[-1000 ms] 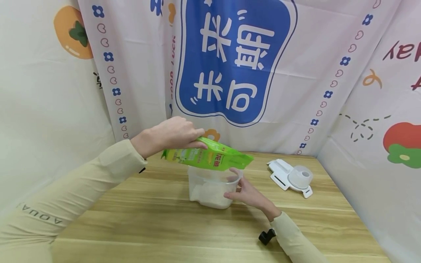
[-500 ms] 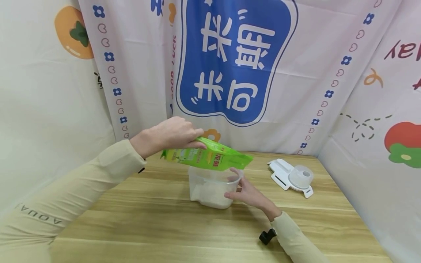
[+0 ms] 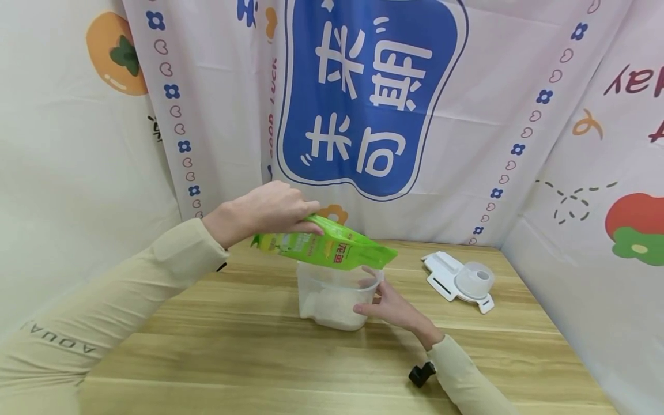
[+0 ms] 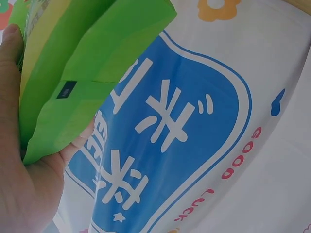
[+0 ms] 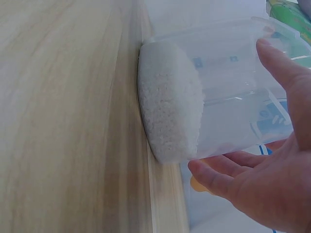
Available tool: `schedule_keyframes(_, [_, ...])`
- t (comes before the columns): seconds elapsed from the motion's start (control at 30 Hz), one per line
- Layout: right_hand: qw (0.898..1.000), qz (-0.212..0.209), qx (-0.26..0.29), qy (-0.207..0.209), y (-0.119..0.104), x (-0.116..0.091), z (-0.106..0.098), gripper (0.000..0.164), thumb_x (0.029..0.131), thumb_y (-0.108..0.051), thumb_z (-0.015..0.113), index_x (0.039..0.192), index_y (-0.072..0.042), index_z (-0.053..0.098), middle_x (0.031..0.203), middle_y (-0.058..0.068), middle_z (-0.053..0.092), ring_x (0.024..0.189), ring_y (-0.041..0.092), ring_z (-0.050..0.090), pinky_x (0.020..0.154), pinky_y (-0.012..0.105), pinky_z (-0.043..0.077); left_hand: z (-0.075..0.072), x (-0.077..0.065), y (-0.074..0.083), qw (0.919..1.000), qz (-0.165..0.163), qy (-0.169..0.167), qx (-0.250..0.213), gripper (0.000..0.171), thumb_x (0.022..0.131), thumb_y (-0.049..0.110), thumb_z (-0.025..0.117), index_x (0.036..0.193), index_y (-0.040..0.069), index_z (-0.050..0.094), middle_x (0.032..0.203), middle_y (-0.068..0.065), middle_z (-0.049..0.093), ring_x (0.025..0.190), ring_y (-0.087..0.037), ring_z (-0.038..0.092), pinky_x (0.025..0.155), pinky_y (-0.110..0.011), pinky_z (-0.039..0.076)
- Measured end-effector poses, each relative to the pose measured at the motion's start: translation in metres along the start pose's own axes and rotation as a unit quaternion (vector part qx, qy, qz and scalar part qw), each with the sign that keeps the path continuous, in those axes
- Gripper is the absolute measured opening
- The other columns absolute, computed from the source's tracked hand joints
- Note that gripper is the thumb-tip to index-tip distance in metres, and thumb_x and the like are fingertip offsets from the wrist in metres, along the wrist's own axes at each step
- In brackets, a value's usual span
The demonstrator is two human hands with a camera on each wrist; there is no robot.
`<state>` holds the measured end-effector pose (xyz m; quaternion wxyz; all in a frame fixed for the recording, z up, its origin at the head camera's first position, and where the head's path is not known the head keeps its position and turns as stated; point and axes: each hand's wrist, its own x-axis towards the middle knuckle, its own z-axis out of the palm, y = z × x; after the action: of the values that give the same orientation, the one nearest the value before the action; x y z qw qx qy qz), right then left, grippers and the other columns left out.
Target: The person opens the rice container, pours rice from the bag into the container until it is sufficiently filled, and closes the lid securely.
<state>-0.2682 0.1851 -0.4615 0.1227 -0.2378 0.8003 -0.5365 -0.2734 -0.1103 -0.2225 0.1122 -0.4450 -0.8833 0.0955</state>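
My left hand [image 3: 267, 210] grips a green plastic bag [image 3: 321, 245] with yellow patches and red characters. The bag lies tilted over a clear plastic container [image 3: 307, 285], its right end lowest and above the opening. White rice [image 5: 170, 102] fills the bottom part of the container, as the right wrist view shows. On the container's right side my right hand [image 3: 391, 308] holds the wall, thumb on the near side and fingers round the far side. In the left wrist view the bag [image 4: 73, 82] shows a folded green flap, with thumb and fingers on either side of it.
A white lid [image 3: 441, 271] with a translucent cup [image 3: 474, 279] on it lies at the right on the wooden table [image 3: 249, 357]. Printed white cloth [image 3: 482, 138] hangs behind and at both sides. A small black piece [image 3: 421, 374] sits beside the right sleeve.
My left hand and the bag have shifted very slightly to the left. The container and my right hand stay where they were.
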Motion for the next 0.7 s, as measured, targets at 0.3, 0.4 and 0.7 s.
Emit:
schedule_keyframes(0.3, [1.0,0.001,-0.003,-0.001,-0.0014,0.0,-0.0012,0.094,0.086,-0.025,0.077,0.156,-0.016,0.015,0.148,0.021,0.042,0.134,0.038,0.045,0.103,0.043,0.05,0.0004,0.0012,-0.0015,1.0,-0.002,0.0,-0.006,0.041,0.095,0.054,0.056,0.098,0.014,0.065,0.069,0.005,0.062,0.054,-0.009,0.05,0.048,-0.018,0.039])
schedule_keyframes(0.4, [1.0,-0.001,-0.001,-0.001,0.0,-0.0003,-0.0012,0.094,0.086,-0.025,0.077,0.156,-0.017,0.015,0.148,0.021,0.042,0.134,0.039,0.045,0.103,0.043,0.05,0.0011,0.0015,-0.0017,0.9999,-0.004,0.0,-0.01,0.04,0.094,0.053,0.057,0.099,0.014,0.066,0.069,0.005,0.062,0.054,-0.009,0.051,0.049,-0.018,0.04])
schedule_keyframes(0.7, [1.0,0.0,0.011,-0.004,0.0015,-0.0011,-0.0002,0.094,0.086,-0.024,0.077,0.156,-0.018,0.015,0.149,0.024,0.039,0.132,0.041,0.046,0.099,0.041,0.053,0.0004,0.0014,-0.0022,1.0,0.001,0.002,0.0,0.042,0.095,0.055,0.055,0.098,0.014,0.066,0.068,0.005,0.061,0.054,-0.009,0.049,0.049,-0.019,0.037])
